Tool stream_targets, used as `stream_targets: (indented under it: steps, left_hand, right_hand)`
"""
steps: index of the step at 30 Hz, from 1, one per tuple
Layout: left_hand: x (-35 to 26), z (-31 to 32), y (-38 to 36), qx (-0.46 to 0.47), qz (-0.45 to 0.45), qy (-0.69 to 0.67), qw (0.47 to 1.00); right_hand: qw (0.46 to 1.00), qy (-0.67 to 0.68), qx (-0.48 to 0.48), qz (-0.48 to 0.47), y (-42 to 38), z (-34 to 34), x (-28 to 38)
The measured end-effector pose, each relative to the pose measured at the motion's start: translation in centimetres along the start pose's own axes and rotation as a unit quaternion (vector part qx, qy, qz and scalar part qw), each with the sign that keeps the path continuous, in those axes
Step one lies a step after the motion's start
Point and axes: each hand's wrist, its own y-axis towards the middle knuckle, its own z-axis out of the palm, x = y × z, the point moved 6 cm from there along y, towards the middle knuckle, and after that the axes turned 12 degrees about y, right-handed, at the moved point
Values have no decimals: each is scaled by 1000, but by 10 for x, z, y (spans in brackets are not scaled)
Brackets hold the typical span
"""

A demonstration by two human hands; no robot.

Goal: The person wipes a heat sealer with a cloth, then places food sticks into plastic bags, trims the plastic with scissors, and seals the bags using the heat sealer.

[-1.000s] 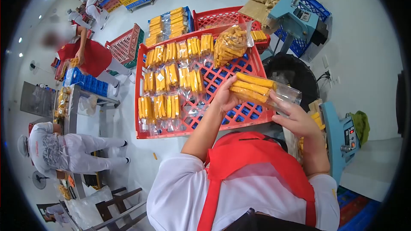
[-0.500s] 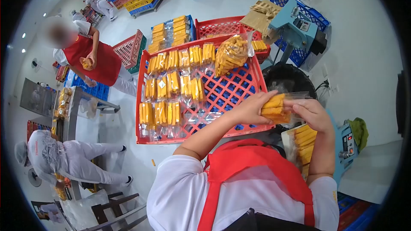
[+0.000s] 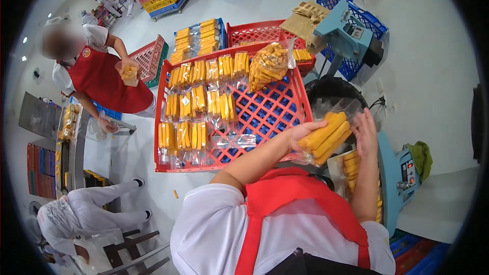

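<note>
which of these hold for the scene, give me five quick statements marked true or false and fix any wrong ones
1. The left hand holds a pack of yellow sticks. True.
2. The right hand grips a second pack. False: it is beside the pack in the left hand, with no other pack in it.
3. The front red crate holds packs in three rows. True.
4. The big bag lies on the floor. False: it rests at the far right corner of the front red crate.
5. The green cloth hangs over the near blue machine. True.
</note>
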Motion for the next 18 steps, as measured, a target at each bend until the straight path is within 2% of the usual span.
stream_targets:
  steps: [1, 2, 5, 6, 8, 10, 11, 12, 14, 16, 18]
  left_hand:
    - [0, 1, -6, -2, -3, -3, 1000]
    - [2, 2, -14, -3, -27, 16, 1000]
    - [4, -4, -31, 7, -47, 46, 998]
    - [4, -7, -37, 17, -45, 61, 997]
    - [8, -20, -48, 25, -47, 40, 998]
    - [13, -41, -60, 50, -32, 27, 998]
    - [12, -44, -68, -30, 17, 57, 998]
    - [14, -33, -72, 26, 51, -2, 998]
    - [15, -23, -90, -99, 93, -62, 989]
    - [19, -110, -117, -249, 116, 53, 960]
    - [34, -180, -153, -336, 147, 32, 930]
  right_hand:
    - [999, 0, 15, -51, -1, 2, 14]
    - [999, 1, 11, -48, -2, 1, 22]
    - [971, -90, 212, -65, -12, 22, 43]
    - [971, -91, 212, -62, -13, 24, 48]
    - [931, -172, 320, 34, -23, 40, 39]
    - [933, -227, 272, 59, -21, 58, 30]
    - [923, -226, 303, 74, -18, 67, 22]
    - [911, -225, 332, 94, -19, 74, 13]
    - [912, -235, 321, 99, -19, 94, -6]
    - [919, -203, 319, 118, -15, 108, -39]
    - [918, -225, 306, 113, -4, 112, -76]
